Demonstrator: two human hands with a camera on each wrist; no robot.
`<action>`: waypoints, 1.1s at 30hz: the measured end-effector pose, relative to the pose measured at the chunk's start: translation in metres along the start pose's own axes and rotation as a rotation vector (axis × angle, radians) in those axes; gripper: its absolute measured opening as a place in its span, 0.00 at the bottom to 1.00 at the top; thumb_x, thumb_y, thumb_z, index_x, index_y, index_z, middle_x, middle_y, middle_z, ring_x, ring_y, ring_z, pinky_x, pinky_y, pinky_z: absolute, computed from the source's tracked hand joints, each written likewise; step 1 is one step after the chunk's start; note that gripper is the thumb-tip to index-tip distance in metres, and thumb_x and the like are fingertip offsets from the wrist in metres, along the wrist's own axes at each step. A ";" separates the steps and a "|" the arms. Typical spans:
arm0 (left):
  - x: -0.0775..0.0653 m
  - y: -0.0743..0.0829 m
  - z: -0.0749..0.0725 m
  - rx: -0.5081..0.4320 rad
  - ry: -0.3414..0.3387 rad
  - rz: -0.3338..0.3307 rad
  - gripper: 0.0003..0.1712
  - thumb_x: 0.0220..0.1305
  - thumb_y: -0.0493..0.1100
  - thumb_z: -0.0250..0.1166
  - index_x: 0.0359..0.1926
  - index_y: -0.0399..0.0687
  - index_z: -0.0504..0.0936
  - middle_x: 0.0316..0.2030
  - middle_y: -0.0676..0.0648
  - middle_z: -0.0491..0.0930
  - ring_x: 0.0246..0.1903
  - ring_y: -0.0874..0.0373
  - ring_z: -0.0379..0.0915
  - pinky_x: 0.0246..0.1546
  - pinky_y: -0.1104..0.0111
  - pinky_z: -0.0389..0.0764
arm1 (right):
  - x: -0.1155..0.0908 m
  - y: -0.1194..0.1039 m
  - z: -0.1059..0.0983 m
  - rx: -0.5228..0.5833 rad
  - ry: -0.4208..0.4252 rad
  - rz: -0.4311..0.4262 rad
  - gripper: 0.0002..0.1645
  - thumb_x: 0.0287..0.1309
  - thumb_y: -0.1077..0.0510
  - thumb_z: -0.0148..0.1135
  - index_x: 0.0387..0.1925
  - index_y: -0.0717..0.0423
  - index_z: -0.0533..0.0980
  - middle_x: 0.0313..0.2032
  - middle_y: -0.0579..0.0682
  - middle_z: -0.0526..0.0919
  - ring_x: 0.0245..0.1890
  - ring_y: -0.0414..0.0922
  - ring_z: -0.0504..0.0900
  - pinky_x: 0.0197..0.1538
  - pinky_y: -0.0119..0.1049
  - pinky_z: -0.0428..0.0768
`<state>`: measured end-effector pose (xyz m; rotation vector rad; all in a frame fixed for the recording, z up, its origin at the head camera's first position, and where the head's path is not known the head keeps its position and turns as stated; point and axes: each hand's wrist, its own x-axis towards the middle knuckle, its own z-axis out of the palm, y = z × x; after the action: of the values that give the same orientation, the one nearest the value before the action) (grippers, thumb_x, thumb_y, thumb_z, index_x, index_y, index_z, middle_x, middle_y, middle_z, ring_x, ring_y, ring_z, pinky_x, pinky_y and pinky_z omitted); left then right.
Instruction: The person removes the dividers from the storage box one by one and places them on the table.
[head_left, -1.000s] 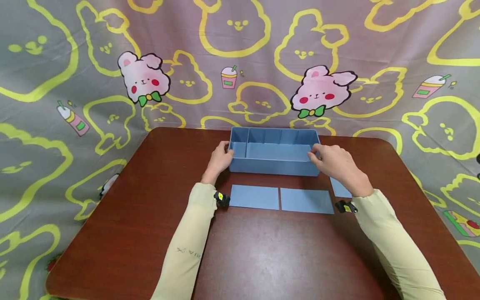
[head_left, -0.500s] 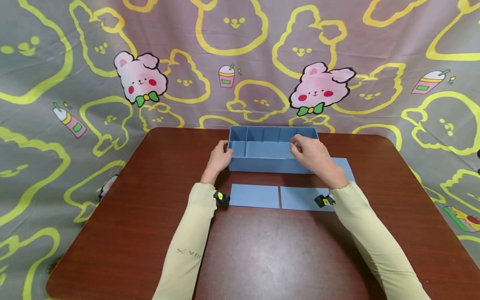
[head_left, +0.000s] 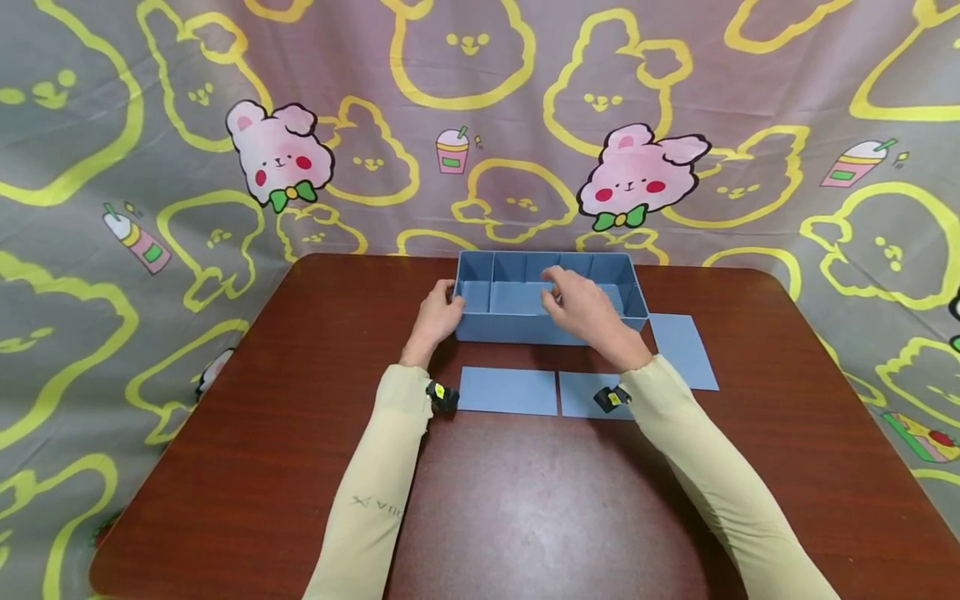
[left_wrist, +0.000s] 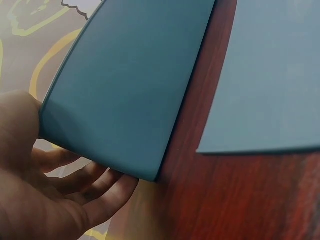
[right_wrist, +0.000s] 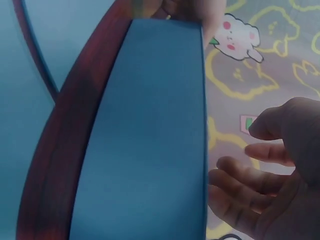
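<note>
A blue open-topped storage box [head_left: 510, 328] stands toward the back of the table, with an upright divider [head_left: 492, 279] near its left end. My left hand [head_left: 437, 315] grips the box's left end; the left wrist view shows the fingers [left_wrist: 117, 192] bent along that end, with the thumb mostly hidden. Over the front rim, my right hand [head_left: 585, 310] reaches across the box's wide section. Its fingers are loosely bent and hold nothing, as the right wrist view shows beside the box wall [right_wrist: 145, 125]. This hand covers part of the box's interior.
Two flat blue panels, a left one [head_left: 508, 392] and a right one [head_left: 588, 393], lie side by side in front of the box. A third panel [head_left: 682, 350] lies to its right. Behind the brown table [head_left: 300, 450] hangs a patterned cloth [head_left: 517, 83].
My right hand has let go of the box's right front corner and moved left over the box, uncovering the right-hand panel. The left hand keeps its place on the box.
</note>
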<state>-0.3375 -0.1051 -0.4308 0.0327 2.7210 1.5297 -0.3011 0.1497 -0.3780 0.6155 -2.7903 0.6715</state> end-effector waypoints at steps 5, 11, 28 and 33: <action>0.001 0.000 0.000 -0.005 -0.004 0.005 0.29 0.73 0.46 0.49 0.72 0.46 0.60 0.63 0.39 0.70 0.51 0.47 0.70 0.53 0.55 0.71 | 0.004 -0.005 0.009 0.024 -0.040 0.045 0.24 0.71 0.50 0.49 0.63 0.55 0.67 0.50 0.58 0.80 0.45 0.52 0.81 0.44 0.50 0.80; 0.001 0.002 -0.001 -0.002 -0.009 0.007 0.29 0.73 0.46 0.49 0.72 0.46 0.60 0.66 0.38 0.69 0.54 0.47 0.69 0.57 0.53 0.71 | 0.008 -0.008 0.018 0.056 -0.068 0.083 0.27 0.71 0.47 0.49 0.65 0.54 0.65 0.53 0.59 0.78 0.47 0.52 0.79 0.43 0.49 0.79; 0.001 0.000 -0.001 -0.015 0.002 0.006 0.29 0.72 0.45 0.49 0.71 0.45 0.61 0.62 0.39 0.71 0.52 0.47 0.70 0.56 0.53 0.72 | 0.026 -0.022 0.035 0.068 -0.104 0.158 0.34 0.71 0.41 0.46 0.69 0.57 0.62 0.48 0.55 0.83 0.42 0.50 0.83 0.44 0.48 0.80; 0.001 0.000 0.000 -0.012 0.004 0.007 0.28 0.72 0.44 0.49 0.71 0.44 0.61 0.61 0.39 0.72 0.50 0.47 0.70 0.54 0.55 0.72 | 0.030 -0.023 0.040 0.084 -0.100 0.181 0.36 0.71 0.40 0.47 0.70 0.57 0.62 0.47 0.55 0.84 0.40 0.49 0.84 0.43 0.48 0.81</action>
<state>-0.3387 -0.1053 -0.4307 0.0397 2.7174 1.5499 -0.3211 0.1014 -0.3955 0.4254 -2.9494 0.8184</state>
